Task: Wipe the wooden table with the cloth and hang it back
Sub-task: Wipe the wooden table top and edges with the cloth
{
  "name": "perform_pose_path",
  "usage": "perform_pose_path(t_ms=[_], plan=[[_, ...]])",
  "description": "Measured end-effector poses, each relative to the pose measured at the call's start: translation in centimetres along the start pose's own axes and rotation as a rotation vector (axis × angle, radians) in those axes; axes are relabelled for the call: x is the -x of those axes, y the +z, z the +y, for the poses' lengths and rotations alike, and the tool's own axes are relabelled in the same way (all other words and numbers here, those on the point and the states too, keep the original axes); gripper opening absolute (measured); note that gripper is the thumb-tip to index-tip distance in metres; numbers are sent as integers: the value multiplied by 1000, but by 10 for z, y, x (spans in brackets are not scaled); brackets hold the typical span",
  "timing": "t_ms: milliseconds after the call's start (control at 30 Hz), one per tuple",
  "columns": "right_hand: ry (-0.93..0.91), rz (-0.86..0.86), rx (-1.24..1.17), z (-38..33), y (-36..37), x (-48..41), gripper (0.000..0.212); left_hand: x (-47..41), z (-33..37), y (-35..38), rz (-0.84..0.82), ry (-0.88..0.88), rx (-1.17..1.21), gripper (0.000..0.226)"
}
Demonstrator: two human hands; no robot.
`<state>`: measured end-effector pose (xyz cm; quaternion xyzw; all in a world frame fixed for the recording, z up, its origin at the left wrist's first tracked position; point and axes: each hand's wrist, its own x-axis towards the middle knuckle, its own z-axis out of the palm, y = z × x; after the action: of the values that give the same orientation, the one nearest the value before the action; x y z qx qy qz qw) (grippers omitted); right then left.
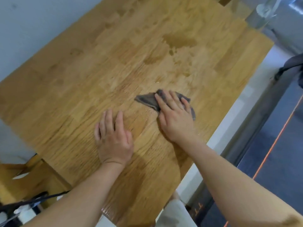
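– On the wooden counter (68, 89), what is there, from left to right?

– First the left hand (114, 136), flat on the bare wood with its fingers straight and holding nothing. Just to its right is a small grey cloth (146, 99), crumpled, lying on the wood near the middle of the counter. The right hand (175, 115) lies on top of it, fingers spread and straight. It presses the cloth down and does not clutch it. Farther back, a dark wet patch (178, 40) shows on the wood.

– How would the cloth handle?

– I judge it soft, limp and light, and probably damp, since the wood around it glistens. It would fold and bunch under the palm, and it is not fragile. A flat palm should be enough to slide it across the wood. To lift and hang it, the free corner that pokes out left of the fingers looks the easiest place to pinch, and the rest would drape below.

– And the counts?

– One counter, one cloth and two hands. There is one large wet patch with a few smaller ones below it. The blur makes the exact number hard to tell.
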<state>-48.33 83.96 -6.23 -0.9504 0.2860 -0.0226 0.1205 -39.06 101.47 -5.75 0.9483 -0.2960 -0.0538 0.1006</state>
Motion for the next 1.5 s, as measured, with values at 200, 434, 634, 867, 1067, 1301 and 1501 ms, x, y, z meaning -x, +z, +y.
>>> perform_pose_path(t_ms=[200, 434, 634, 867, 1067, 1301, 1501], plan=[[689, 71, -49, 31, -16, -34, 60, -6, -3, -2, 42, -13, -13, 56], [-196, -110, -15, -90, 15, -46, 52, -5, -2, 2, 65, -30, 9, 57], [75, 23, 27, 40, -17, -64, 55, -5, -2, 0, 19, -23, -20, 56], [551, 97, -32, 4, -14, -93, 55, -7, -3, -2, 15, -7, 19, 56], [-151, -60, -22, -94, 17, -37, 51, -4, -2, -2, 34, -20, 36, 55], [251, 43, 24, 44, -15, -9, 52, -7, -2, 0, 52, -23, 7, 54], [308, 70, -4, -42, 13, 63, 56, -7, -2, 1, 54, -26, -11, 54]])
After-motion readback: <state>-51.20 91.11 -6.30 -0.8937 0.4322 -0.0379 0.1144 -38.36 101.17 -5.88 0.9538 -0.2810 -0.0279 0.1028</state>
